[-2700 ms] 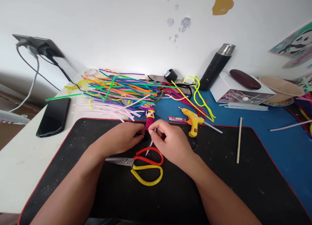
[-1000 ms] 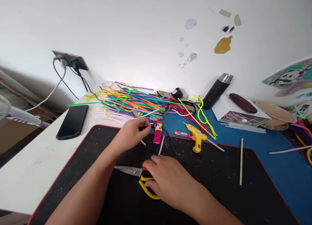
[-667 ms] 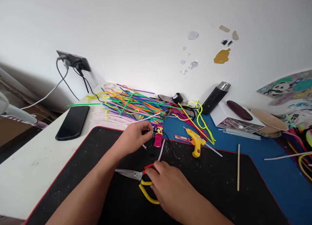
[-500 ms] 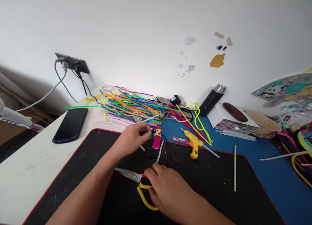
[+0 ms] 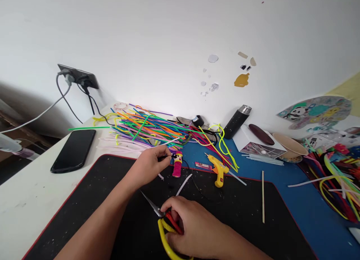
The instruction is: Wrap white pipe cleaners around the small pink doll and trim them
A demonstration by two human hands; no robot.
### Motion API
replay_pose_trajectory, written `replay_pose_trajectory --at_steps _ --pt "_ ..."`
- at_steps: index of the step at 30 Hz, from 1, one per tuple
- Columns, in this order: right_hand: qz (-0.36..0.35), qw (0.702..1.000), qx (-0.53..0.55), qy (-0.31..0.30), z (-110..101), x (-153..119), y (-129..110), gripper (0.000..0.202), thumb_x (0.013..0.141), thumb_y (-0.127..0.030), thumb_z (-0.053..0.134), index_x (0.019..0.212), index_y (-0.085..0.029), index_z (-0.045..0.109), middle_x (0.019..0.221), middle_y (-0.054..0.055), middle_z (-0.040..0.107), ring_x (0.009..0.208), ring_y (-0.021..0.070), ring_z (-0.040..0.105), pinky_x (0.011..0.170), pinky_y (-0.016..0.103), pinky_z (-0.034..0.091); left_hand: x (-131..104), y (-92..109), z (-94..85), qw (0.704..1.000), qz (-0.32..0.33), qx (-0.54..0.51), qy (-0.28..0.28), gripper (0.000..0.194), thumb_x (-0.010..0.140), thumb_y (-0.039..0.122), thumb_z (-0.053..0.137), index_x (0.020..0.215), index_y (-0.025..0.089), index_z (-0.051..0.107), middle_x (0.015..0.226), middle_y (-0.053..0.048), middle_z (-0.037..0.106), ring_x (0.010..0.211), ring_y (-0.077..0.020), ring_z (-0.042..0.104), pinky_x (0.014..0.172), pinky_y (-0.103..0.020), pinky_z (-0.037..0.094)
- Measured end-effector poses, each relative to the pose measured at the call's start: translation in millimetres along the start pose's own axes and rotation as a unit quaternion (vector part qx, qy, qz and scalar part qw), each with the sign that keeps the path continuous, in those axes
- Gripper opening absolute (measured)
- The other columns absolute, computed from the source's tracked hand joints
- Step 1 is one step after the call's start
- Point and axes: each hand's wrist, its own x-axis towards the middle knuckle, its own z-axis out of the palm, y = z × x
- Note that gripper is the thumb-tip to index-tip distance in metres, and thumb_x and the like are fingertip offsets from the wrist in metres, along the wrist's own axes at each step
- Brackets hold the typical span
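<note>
Reference = the pink-and-yellow figure (image 5: 177, 168); left to right from there. Phone (image 5: 73, 151) well off to the figure's left, on the white part of the surface. Pipe cleaner pile (image 5: 150, 126) beyond the figure and mostly left of it. Left hand (image 5: 152, 165) just left of the figure, fingertips at head level; grip is pinched closed, looks to be on a thin dark piece (image 5: 172, 155) that shows between fingertips and head. Can't tell if that piece is joined to the figure. Scissors (image 5: 158, 211) on the near side and a bit left of the figure, well apart from it; blades point away and left, so the blade line, extended, misses the figure on its left. Figure itself: long axis runs near-far, head at the far end, pink body toward the person, lying over the far edge of the black mat (image 5: 236, 209). Pale strip (image 5: 184, 184) near side, slightly right of it, slanted. Right hand (image 5: 194, 226) farther out on the near side, slightly right; grip closed round the scissors handles. Left hand is clearly the nearer one. Yellow glue gun (image 5: 219, 173) right of the figure, stick (image 5: 263, 196) well right, roughly parallel to it.
</note>
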Motion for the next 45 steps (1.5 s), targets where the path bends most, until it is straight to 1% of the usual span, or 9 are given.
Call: replay_pose_trajectory --at_steps 4,10,15,19,23,28,32,36,45 --pt "0.015 1.0 0.009 -0.022 2.7 -0.9 3.0 0.066 0.068 -0.033 0.094 0.13 -0.029 0.072 0.106 0.002 0.074 0.083 0.0196 0.066 0.069 0.026 0.047 0.0 0.6 -0.7 1.0 0.005 -0.001 0.008 0.014 0.088 0.033 0.061 0.082 0.021 0.062 0.073 0.003 0.063 0.071 -0.0164 0.055 0.07 -0.028 0.042" --pt "0.001 0.996 0.085 -0.005 9.9 0.7 10.8 0.029 0.079 -0.021 0.079 0.108 -0.022 0.08 0.088 0.0 0.07 0.07 0.0145 0.063 0.062 0.023 0.044 1.5 0.0 -2.9 0.993 0.008 -0.1 0.056 0.018 0.086 0.037 0.067 0.082 0.021 0.061 0.073 0.003 0.06 0.066 -0.0136 0.052 0.064 -0.026 0.042" --pt "0.074 0.895 0.411 -0.154 14.5 1.4 26.7 0.03 0.085 -0.034 0.075 0.109 -0.019 0.067 0.072 -0.003 0.068 0.037 0.0075 0.051 0.041 0.017 0.037 1.7 2.1 -9.0 0.96 -0.031 -0.236 0.147 0.019 0.084 0.036 0.074 0.084 0.021 0.062 0.06 0.008 0.045 0.052 -0.0097 0.037 0.05 -0.023 0.029" --pt "0.008 0.842 0.536 -0.062 10.5 8.8 39.3 0.057 0.085 -0.051 0.08 0.126 -0.015 0.062 0.072 0.001 0.073 0.038 0.011 0.059 0.038 0.017 0.038 2.6 3.5 -15.1 0.921 -0.033 -0.326 0.211 0.017 0.083 0.03 0.074 0.082 0.022 0.059 0.055 0.009 0.041 0.048 -0.0086 0.033 0.047 -0.023 0.023" --pt "-0.05 0.803 0.593 0.038 -5.4 21.6 42.1 0.056 0.086 -0.054 0.082 0.122 -0.016 0.063 0.075 0.002 0.073 0.051 0.0165 0.071 0.044 0.02 0.044 4.2 2.8 -14.9 0.916 -0.04 -0.337 0.212 0.017 0.083 0.029 0.074 0.081 0.022 0.059 0.054 0.009 0.041 0.047 -0.0087 0.033 0.046 -0.023 0.023" --pt "-0.117 0.766 0.629 0.052 -15.9 37.9 36.3 0.071 0.081 -0.073 0.083 0.124 -0.02 0.063 0.097 0.013 0.082 0.088 0.0301 0.082 0.079 0.038 0.061 5.5 1.0 -8.8 0.92 -0.047 -0.332 0.202 0.022 0.08 0.033 0.078 0.08 0.021 0.06 0.054 0.009 0.041 0.047 -0.0077 0.033 0.045 -0.02 0.022" --pt "-0.158 0.761 0.629 -0.003 -15.1 49.3 30.9 0.089 0.079 -0.094 0.064 0.128 -0.02 0.063 0.114 0.02 0.082 0.106 0.0373 0.081 0.094 0.049 0.059 6.3 -2.5 -3.9 0.922 -0.038 -0.32 0.215 0.025 0.08 0.036 0.082 0.081 0.02 0.062 0.054 0.01 0.042 0.047 -0.0065 0.033 0.045 -0.019 0.025" --pt "-0.173 0.796 0.58 -0.012 -14.6 52.6 29.7 0.076 0.08 -0.081 0.079 0.123 -0.021 0.059 0.11 0.017 0.082 0.083 0.0305 0.084 0.077 0.042 0.063 5.1 -2.4 -0.8 0.928 -0.035 -0.294 0.228 0.026 0.081 0.038 0.081 0.082 0.019 0.064 0.056 0.009 0.044 0.048 -0.0067 0.034 0.046 -0.018 0.027" --pt "-0.093 0.839 0.516 0.142 -10.0 38.2 31.7 0.057 0.095 -0.069 0.071 0.118 -0.018 0.061 0.086 0.006 0.075 0.05 0.0151 0.069 0.048 0.026 0.055 -6.9 5.9 7.9 0.963 0.026 -0.064 0.262 0.017 0.091 0.033 0.07 0.082 0.02 0.063 0.068 0.005 0.058 0.061 -0.0107 0.05 0.058 -0.022 0.04"
